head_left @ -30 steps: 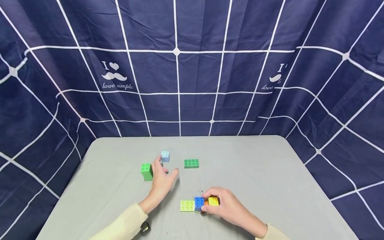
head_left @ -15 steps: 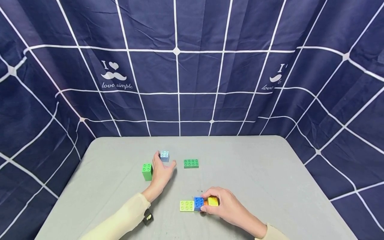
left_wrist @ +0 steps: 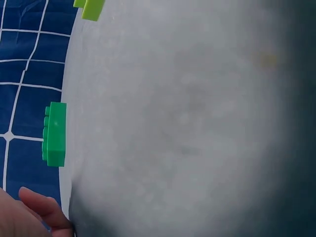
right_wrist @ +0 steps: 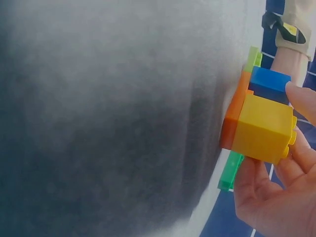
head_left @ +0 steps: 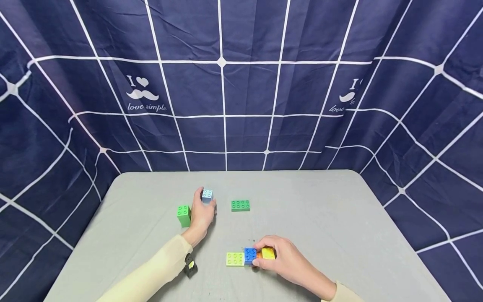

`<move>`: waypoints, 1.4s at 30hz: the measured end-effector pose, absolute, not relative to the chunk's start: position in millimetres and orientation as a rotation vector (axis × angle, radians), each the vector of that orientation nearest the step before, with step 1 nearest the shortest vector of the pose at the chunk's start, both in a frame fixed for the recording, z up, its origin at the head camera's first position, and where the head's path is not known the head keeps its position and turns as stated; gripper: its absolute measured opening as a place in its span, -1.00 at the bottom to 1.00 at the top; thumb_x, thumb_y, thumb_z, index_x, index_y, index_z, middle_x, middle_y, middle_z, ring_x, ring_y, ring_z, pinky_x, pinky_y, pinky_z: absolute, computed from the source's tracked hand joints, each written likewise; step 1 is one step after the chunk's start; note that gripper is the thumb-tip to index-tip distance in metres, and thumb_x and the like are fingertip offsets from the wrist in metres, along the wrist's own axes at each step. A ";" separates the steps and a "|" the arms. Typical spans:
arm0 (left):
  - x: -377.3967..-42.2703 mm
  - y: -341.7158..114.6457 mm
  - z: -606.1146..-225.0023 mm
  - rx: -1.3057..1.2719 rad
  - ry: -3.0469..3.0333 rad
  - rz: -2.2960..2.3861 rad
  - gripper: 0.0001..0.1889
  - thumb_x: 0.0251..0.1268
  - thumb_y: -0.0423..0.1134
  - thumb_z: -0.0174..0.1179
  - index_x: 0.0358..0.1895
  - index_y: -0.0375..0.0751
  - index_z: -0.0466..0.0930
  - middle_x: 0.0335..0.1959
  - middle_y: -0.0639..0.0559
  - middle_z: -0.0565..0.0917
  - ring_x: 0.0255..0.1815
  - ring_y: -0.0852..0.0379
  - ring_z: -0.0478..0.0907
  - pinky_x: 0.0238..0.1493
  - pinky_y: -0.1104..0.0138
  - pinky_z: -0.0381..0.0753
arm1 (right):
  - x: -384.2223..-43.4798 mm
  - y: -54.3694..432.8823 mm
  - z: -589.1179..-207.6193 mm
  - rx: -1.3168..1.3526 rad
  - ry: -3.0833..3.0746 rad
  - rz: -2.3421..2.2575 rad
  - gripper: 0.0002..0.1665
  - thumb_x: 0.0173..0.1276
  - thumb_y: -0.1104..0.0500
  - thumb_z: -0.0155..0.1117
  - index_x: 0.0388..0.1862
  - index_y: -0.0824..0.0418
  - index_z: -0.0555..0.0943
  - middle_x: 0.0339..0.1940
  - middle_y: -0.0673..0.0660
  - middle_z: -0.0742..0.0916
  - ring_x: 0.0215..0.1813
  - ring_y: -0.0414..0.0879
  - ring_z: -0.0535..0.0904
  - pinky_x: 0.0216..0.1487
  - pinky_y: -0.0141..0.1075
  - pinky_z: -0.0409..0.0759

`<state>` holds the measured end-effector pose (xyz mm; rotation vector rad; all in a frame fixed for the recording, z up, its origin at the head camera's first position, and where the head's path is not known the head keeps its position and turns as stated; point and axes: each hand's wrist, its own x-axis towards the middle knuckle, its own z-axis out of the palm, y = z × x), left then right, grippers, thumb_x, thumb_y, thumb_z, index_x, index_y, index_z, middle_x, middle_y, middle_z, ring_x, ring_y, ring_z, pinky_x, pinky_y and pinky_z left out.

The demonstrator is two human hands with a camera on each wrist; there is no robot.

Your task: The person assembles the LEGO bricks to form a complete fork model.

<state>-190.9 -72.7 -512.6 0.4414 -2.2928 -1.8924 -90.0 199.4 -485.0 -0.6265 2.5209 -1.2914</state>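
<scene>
My left hand [head_left: 201, 214] reaches to the light blue toy building brick [head_left: 207, 193], fingers along its left side and thumb along its right, gripping it. A sliver of blue shows between the fingers in the left wrist view. Nearer the front, my right hand [head_left: 283, 255] holds a joined brick assembly, its thumb and fingertips around the blue brick [head_left: 250, 253] and the yellow brick [head_left: 268, 253]. Both sit on a long orange brick [right_wrist: 234, 114], mostly covered in the head view. A lime brick [head_left: 235, 259] forms the left end of the assembly.
Just left of my left hand stands a tall bright green brick [head_left: 184, 215]. A flat dark green brick [head_left: 240, 205] lies right of the light blue one. The grey table [head_left: 320, 209] is bordered by a navy curtain [head_left: 249, 92] with white lines.
My left hand has moved forward, and its thumb and fingers have closed in around the light blue brick. My right hand and the brick assembly have stayed in place.
</scene>
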 end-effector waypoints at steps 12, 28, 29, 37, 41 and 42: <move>-193.5 -69.4 -516.1 0.488 -2.211 -2.000 -0.32 0.58 -0.47 0.14 0.68 -0.23 0.20 0.27 -0.44 0.54 -0.50 0.14 0.59 -0.64 0.41 0.48 | -90.0 200.4 -485.9 -0.632 2.525 -1.295 -0.75 0.36 -0.06 0.67 -0.02 -0.18 0.83 -0.04 -0.22 0.77 -0.09 -0.18 0.61 -0.09 -0.31 0.56; -193.2 -66.4 -515.9 0.497 -2.131 -2.065 -0.48 0.57 -0.53 0.16 0.53 -0.40 0.39 -0.11 -0.30 0.66 -0.49 0.16 0.58 -0.57 0.42 0.55 | -91.3 201.3 -484.3 -0.646 2.531 -1.285 -0.75 0.36 -0.07 0.66 -0.02 -0.16 0.83 -0.04 -0.23 0.77 -0.10 -0.19 0.61 -0.10 -0.31 0.56; -192.9 -66.3 -516.0 0.485 -2.110 -2.075 -0.49 0.56 -0.54 0.16 0.51 -0.43 0.40 -0.15 -0.29 0.67 -0.51 0.16 0.58 -0.55 0.42 0.58 | -91.2 201.3 -484.3 -0.646 2.528 -1.288 -0.75 0.36 -0.07 0.66 -0.02 -0.16 0.83 -0.05 -0.23 0.78 -0.10 -0.18 0.61 -0.10 -0.31 0.56; -190.2 -64.0 -514.6 0.409 -1.975 -2.184 -0.54 0.50 -0.58 0.27 0.39 -0.55 0.48 -0.10 -0.32 0.67 -0.54 0.21 0.60 -0.48 0.41 0.67 | -90.9 202.2 -483.9 -0.644 2.515 -1.307 -0.76 0.37 -0.05 0.66 -0.02 -0.16 0.84 -0.06 -0.21 0.77 -0.12 -0.18 0.61 -0.13 -0.32 0.57; -188.3 -64.6 -514.8 0.418 -2.054 -2.142 -0.56 0.48 -0.53 0.32 0.36 -0.49 0.55 0.03 -0.33 0.69 -0.49 0.20 0.60 -0.47 0.43 0.65 | -90.9 201.9 -484.6 -0.647 2.523 -1.303 -0.76 0.36 -0.05 0.67 -0.03 -0.17 0.84 -0.08 -0.22 0.77 -0.13 -0.18 0.61 -0.14 -0.32 0.57; -187.8 -64.7 -515.2 0.418 -2.081 -2.122 -0.56 0.47 -0.51 0.33 0.36 -0.48 0.57 0.06 -0.32 0.68 -0.48 0.20 0.59 -0.47 0.43 0.64 | -90.9 201.7 -484.5 -0.648 2.526 -1.301 -0.76 0.36 -0.05 0.67 -0.03 -0.17 0.84 -0.07 -0.22 0.77 -0.13 -0.19 0.61 -0.13 -0.32 0.56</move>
